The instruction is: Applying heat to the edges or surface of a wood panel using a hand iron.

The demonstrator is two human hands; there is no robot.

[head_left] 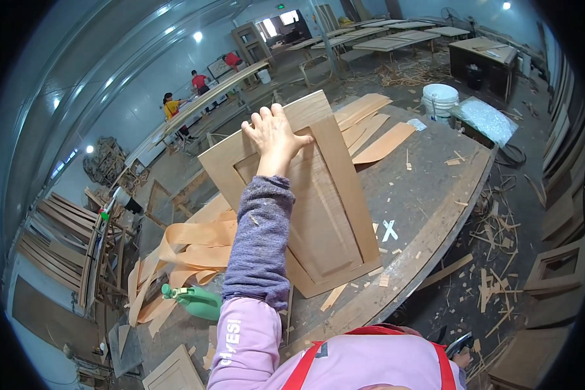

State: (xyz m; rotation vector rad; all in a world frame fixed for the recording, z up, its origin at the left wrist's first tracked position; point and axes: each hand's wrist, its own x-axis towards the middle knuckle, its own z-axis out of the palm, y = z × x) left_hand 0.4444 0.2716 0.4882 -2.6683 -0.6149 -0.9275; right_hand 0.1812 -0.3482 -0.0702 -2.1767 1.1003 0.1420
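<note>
My left hand (273, 138) grips the upper edge of a wooden cabinet door (325, 214), fingers bent over the rim and thumb spread across its face. The door has a raised centre panel inside a plain frame and stands tilted on the workbench (429, 188). Down at the lower right, close to my body, my right hand (462, 358) is partly hidden and closed around a dark tool with a silvery edge (460, 342), whose kind I cannot make out. Curled strips of wood veneer (195, 244) and a green spray bottle (198, 302) lie left of my forearm.
Flat veneer sheets (383, 143) lie behind the door. Small wood scraps dot the benchtop. Past the bench are a white bucket (440, 101) and offcuts (494, 279) on the floor. Door panels (559, 266) lean along the right. Several people (200, 81) stand far off.
</note>
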